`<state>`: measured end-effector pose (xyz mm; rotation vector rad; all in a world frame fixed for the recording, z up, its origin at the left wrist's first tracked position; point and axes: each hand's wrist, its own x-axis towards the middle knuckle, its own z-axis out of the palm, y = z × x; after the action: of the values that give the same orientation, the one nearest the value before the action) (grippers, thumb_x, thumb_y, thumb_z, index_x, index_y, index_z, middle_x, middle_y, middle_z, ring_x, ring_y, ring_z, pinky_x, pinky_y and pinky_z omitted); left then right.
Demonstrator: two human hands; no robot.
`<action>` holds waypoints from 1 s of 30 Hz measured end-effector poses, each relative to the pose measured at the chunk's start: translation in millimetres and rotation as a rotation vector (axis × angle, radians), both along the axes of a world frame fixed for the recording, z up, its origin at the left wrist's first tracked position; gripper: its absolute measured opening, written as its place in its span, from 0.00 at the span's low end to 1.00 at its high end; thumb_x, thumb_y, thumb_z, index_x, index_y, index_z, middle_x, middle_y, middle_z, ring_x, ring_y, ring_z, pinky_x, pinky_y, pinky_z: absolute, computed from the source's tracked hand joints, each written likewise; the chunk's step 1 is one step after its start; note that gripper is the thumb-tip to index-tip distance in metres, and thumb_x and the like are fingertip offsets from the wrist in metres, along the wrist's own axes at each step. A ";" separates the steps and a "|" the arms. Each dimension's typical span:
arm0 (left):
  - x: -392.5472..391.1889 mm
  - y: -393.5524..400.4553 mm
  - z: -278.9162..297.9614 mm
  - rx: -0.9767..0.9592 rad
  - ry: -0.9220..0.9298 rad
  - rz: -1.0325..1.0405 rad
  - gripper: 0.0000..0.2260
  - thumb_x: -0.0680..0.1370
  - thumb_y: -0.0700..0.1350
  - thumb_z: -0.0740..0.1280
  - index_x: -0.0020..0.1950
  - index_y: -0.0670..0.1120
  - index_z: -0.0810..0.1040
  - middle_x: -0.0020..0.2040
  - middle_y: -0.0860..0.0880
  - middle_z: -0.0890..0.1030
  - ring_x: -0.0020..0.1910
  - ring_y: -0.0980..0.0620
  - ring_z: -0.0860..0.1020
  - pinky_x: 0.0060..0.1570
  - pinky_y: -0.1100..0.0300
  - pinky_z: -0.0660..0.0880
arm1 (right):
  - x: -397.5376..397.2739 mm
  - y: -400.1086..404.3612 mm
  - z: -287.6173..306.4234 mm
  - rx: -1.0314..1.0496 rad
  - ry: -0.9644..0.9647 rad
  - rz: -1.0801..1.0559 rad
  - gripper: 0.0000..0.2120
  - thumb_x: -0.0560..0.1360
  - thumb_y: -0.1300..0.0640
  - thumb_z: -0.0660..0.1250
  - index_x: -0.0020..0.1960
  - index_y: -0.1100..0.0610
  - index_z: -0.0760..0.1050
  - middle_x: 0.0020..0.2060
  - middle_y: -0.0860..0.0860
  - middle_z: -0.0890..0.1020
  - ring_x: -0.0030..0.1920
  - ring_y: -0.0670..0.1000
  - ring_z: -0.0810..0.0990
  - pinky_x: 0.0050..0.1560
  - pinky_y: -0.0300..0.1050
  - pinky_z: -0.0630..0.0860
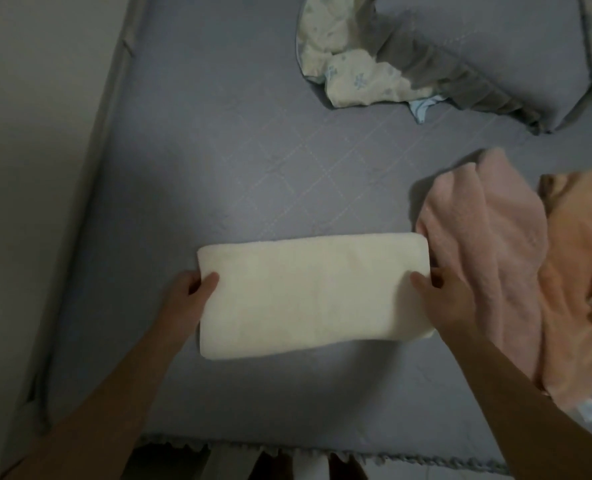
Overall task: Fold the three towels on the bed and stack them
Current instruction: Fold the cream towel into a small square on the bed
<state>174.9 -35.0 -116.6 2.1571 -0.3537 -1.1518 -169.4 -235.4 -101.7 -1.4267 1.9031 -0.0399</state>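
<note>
A cream towel (311,292), folded into a thick rectangle, lies on the grey bed (239,140) near its front edge. My left hand (192,291) grips its left end, thumb on top. Its right end is pinched by my right hand (441,289), thumb on top as well. A pink towel (484,244) lies crumpled just right of the cream one. Beside and partly under the pink one, an orange towel (578,278) lies rumpled at the right edge, a white label at its lower corner.
A floral and grey blanket (374,60) is bunched at the back right, next to a grey pillow (516,64). A pale wall (28,168) runs along the bed's left side. The bed's ruffled front edge (287,448) is at the bottom.
</note>
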 end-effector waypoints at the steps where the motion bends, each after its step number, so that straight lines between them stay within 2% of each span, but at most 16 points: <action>1: -2.9 3.0 -1.9 0.031 0.003 -0.014 0.12 0.80 0.48 0.65 0.46 0.40 0.77 0.41 0.41 0.80 0.39 0.47 0.77 0.38 0.54 0.71 | -2.7 3.6 -1.1 -0.001 -0.001 -0.012 0.15 0.76 0.48 0.67 0.50 0.60 0.78 0.43 0.58 0.82 0.45 0.60 0.79 0.44 0.51 0.72; 3: -8.7 7.9 -4.4 0.076 -0.060 -0.043 0.15 0.81 0.50 0.62 0.48 0.37 0.77 0.44 0.38 0.81 0.41 0.45 0.78 0.41 0.51 0.72 | -8.7 12.6 -2.6 0.009 -0.002 -0.026 0.17 0.77 0.50 0.67 0.48 0.66 0.77 0.42 0.63 0.82 0.44 0.64 0.80 0.44 0.55 0.75; 5: -15.7 10.6 -3.7 0.086 -0.157 -0.036 0.16 0.82 0.50 0.60 0.45 0.38 0.75 0.41 0.40 0.79 0.40 0.44 0.77 0.41 0.50 0.72 | -15.7 19.0 -1.7 0.010 0.007 -0.024 0.15 0.77 0.52 0.66 0.45 0.66 0.77 0.40 0.63 0.82 0.43 0.64 0.80 0.43 0.55 0.76; 8: -24.6 17.3 -4.5 0.057 -0.270 -0.008 0.16 0.82 0.49 0.61 0.38 0.41 0.69 0.33 0.44 0.73 0.32 0.48 0.70 0.32 0.54 0.66 | -26.3 20.1 0.8 -0.033 -0.020 -0.051 0.11 0.76 0.50 0.66 0.39 0.55 0.74 0.36 0.54 0.80 0.39 0.58 0.78 0.36 0.48 0.71; 10: -26.3 20.9 -6.9 0.073 -0.283 0.028 0.15 0.81 0.48 0.63 0.39 0.39 0.71 0.33 0.44 0.73 0.31 0.49 0.70 0.32 0.55 0.66 | -28.2 19.1 1.6 -0.047 -0.035 -0.063 0.10 0.76 0.49 0.66 0.39 0.52 0.73 0.35 0.50 0.79 0.39 0.55 0.78 0.35 0.46 0.69; 12: -26.8 22.8 -10.7 0.079 -0.238 0.110 0.11 0.79 0.48 0.65 0.41 0.42 0.74 0.35 0.46 0.76 0.33 0.50 0.72 0.33 0.57 0.68 | -29.6 22.1 -2.1 0.011 -0.068 -0.056 0.06 0.76 0.51 0.65 0.44 0.52 0.78 0.37 0.49 0.80 0.42 0.55 0.79 0.38 0.46 0.70; 13: -26.4 23.6 -12.2 0.071 -0.199 0.154 0.09 0.79 0.48 0.66 0.42 0.45 0.75 0.36 0.48 0.77 0.35 0.51 0.74 0.33 0.58 0.69 | -30.6 26.1 -5.2 0.052 -0.085 -0.049 0.08 0.77 0.51 0.65 0.49 0.54 0.80 0.40 0.50 0.82 0.45 0.56 0.80 0.41 0.47 0.71; 15: -25.5 25.1 -11.7 0.053 -0.099 0.187 0.09 0.79 0.49 0.67 0.41 0.48 0.77 0.37 0.52 0.80 0.35 0.54 0.76 0.33 0.59 0.71 | -33.7 36.1 -11.5 0.131 -0.087 -0.106 0.16 0.77 0.48 0.65 0.57 0.57 0.79 0.47 0.54 0.83 0.50 0.57 0.80 0.49 0.52 0.75; 17: -24.6 31.4 -10.5 0.081 0.036 0.129 0.10 0.79 0.50 0.66 0.41 0.48 0.80 0.39 0.52 0.83 0.35 0.54 0.79 0.34 0.58 0.74 | -34.0 47.2 -12.5 0.239 -0.133 -0.308 0.22 0.76 0.44 0.68 0.62 0.59 0.75 0.53 0.56 0.81 0.53 0.59 0.79 0.56 0.58 0.76; 19: -26.4 44.8 -8.4 0.092 0.159 0.123 0.09 0.80 0.50 0.66 0.45 0.47 0.82 0.43 0.49 0.85 0.41 0.50 0.82 0.41 0.54 0.78 | -26.9 56.3 -10.7 0.391 -0.332 -0.564 0.20 0.75 0.49 0.71 0.62 0.59 0.73 0.51 0.56 0.80 0.49 0.57 0.80 0.52 0.57 0.78; 21: -32.7 63.2 -7.1 0.064 0.227 0.215 0.08 0.80 0.47 0.65 0.51 0.46 0.81 0.48 0.47 0.84 0.47 0.46 0.81 0.48 0.50 0.77 | -13.0 54.5 -3.2 0.387 -0.507 -0.671 0.16 0.75 0.59 0.71 0.61 0.59 0.74 0.48 0.54 0.81 0.46 0.54 0.80 0.45 0.53 0.79; 23: -49.1 82.2 -3.7 0.043 0.299 0.342 0.09 0.81 0.44 0.63 0.58 0.46 0.80 0.53 0.47 0.84 0.52 0.45 0.80 0.54 0.48 0.77 | 6.4 37.0 6.4 0.220 -0.548 -0.561 0.10 0.74 0.63 0.71 0.55 0.58 0.77 0.48 0.54 0.83 0.48 0.56 0.81 0.46 0.54 0.80; 25: -79.4 99.7 2.7 0.076 0.400 0.391 0.10 0.80 0.41 0.64 0.60 0.44 0.79 0.54 0.45 0.84 0.53 0.44 0.81 0.54 0.48 0.77 | 30.5 9.3 18.4 0.075 -0.585 -0.444 0.04 0.74 0.62 0.71 0.48 0.55 0.79 0.47 0.54 0.83 0.50 0.57 0.82 0.53 0.58 0.80; 26: -96.5 107.0 5.9 0.136 0.448 0.341 0.09 0.79 0.40 0.64 0.58 0.43 0.80 0.54 0.43 0.85 0.52 0.43 0.82 0.52 0.50 0.78 | 41.6 -5.4 21.8 0.028 -0.597 -0.402 0.04 0.74 0.61 0.71 0.49 0.56 0.80 0.48 0.55 0.84 0.51 0.57 0.82 0.54 0.57 0.79; 28: -126.9 113.6 12.2 0.293 0.542 0.145 0.08 0.78 0.42 0.68 0.56 0.43 0.80 0.54 0.40 0.85 0.50 0.43 0.83 0.50 0.49 0.77 | 54.1 -30.7 19.2 -0.016 -0.583 -0.345 0.11 0.75 0.59 0.69 0.56 0.61 0.79 0.52 0.57 0.83 0.51 0.56 0.81 0.53 0.54 0.79; 30: -142.1 110.0 13.2 0.342 0.512 0.118 0.08 0.76 0.44 0.71 0.53 0.43 0.80 0.53 0.40 0.84 0.50 0.42 0.83 0.52 0.45 0.78 | 52.1 -37.4 7.7 0.044 -0.557 -0.326 0.16 0.77 0.58 0.66 0.61 0.67 0.76 0.51 0.58 0.81 0.50 0.56 0.78 0.53 0.54 0.77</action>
<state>32.7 75.0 -103.3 2.0223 0.2091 -1.7299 -117.2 -272.8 -94.0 -0.9321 1.6271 -0.4953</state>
